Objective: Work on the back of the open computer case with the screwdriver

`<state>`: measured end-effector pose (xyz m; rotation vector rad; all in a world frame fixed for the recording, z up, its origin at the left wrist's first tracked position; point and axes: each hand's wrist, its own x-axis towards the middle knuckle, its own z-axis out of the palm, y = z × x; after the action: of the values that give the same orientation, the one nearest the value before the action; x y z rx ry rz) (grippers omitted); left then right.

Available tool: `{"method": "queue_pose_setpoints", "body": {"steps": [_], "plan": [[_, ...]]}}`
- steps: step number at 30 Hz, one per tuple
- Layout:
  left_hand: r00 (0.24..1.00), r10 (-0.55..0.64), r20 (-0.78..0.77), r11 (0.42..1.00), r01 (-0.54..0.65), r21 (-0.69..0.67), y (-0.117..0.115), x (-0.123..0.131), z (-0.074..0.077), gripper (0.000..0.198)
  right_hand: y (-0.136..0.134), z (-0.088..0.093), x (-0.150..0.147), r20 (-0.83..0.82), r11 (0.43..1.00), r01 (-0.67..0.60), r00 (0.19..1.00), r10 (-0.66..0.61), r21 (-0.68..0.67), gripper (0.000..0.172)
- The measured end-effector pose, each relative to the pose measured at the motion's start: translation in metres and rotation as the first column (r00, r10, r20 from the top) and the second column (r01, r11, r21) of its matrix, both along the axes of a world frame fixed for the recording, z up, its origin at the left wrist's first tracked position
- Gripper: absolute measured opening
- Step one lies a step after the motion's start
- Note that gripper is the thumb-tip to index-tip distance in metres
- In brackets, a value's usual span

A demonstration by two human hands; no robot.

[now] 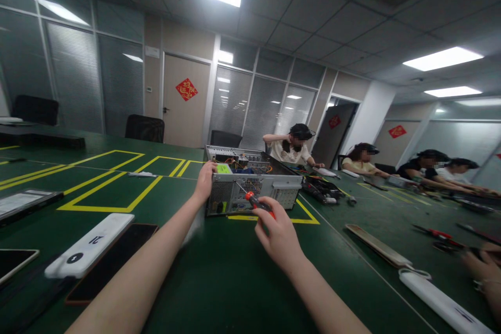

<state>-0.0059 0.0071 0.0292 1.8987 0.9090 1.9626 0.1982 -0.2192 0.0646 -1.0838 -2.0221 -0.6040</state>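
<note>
A metal computer case (pixel 287 182) lies on the green table with its top side uncovered, and coloured cables show inside. My left hand (pixel 204 181) grips its left corner, close to a power supply with a yellow-green label (pixel 224 168). In my right hand (pixel 278 232) is a red and black screwdriver (pixel 255 200), fingers wrapped round its handle. The shaft points up and left at the case's near panel. Whether the tip touches a screw is too small to tell.
To the left lie a white power bank (pixel 92 245), a dark phone (pixel 113 261) and a drive-like metal box (pixel 29 203). Right of the case is a black tool pouch (pixel 323 189). Pliers (pixel 438 233) and a co-worker's hand (pixel 485 266) are further right. Several people sit beyond.
</note>
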Motion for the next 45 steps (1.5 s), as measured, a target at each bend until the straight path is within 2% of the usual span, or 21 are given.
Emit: {"method": "queue_pose_setpoints", "body": {"steps": [6,14,20,25,29,31,33,35,37,40,45], "plan": [[1.0,-0.008,-0.019,1.0,0.008,-0.01,-0.002,-0.002,0.001,0.034,0.0,0.002,-0.002,-0.141,0.997,0.018,0.99,-0.028,-0.072,0.027],[1.0,-0.002,-0.013,0.999,0.002,-0.035,-0.005,-0.001,0.002,0.033,-0.003,0.011,-0.002,-0.218,0.97,0.183,0.952,-0.216,-0.162,0.026],[1.0,-0.014,-0.005,0.999,0.014,-0.042,-0.005,-0.001,0.003,0.032,-0.013,0.016,-0.01,-0.131,0.908,0.337,0.917,-0.376,-0.25,0.038],[1.0,-0.003,0.006,0.999,0.003,-0.039,-0.004,0.0,0.003,0.033,-0.02,0.021,-0.015,-0.026,0.841,0.423,0.889,-0.457,-0.336,0.021],[1.0,-0.018,-0.012,1.0,0.017,-0.02,-0.004,-0.001,0.004,0.034,-0.017,0.024,-0.012,0.034,0.782,0.496,0.852,-0.523,-0.378,0.026],[1.0,-0.019,-0.008,1.0,0.019,-0.016,-0.005,-0.001,0.004,0.034,-0.012,0.022,-0.01,0.004,0.812,0.446,0.878,-0.479,-0.376,0.027],[1.0,-0.018,0.001,1.0,0.018,-0.014,-0.005,0.0,0.004,0.033,-0.008,0.019,-0.008,-0.089,0.888,0.32,0.926,-0.367,-0.331,0.022],[1.0,-0.019,0.005,1.0,0.019,-0.014,-0.006,0.0,0.005,0.033,-0.005,0.016,-0.007,-0.163,0.936,0.216,0.95,-0.267,-0.278,0.023],[1.0,-0.023,0.0,1.0,0.023,-0.019,-0.008,0.0,0.005,0.033,-0.004,0.014,-0.007,-0.183,0.943,0.18,0.954,-0.236,-0.279,0.023],[1.0,-0.026,-0.003,0.999,0.026,-0.029,-0.009,0.0,0.006,0.033,-0.005,0.012,-0.009,-0.159,0.924,0.184,0.956,-0.248,-0.335,0.017],[1.0,-0.01,0.01,0.999,0.011,-0.038,-0.008,0.0,0.005,0.033,-0.01,0.012,-0.013,-0.133,0.914,0.184,0.96,-0.246,-0.361,0.029]]}}
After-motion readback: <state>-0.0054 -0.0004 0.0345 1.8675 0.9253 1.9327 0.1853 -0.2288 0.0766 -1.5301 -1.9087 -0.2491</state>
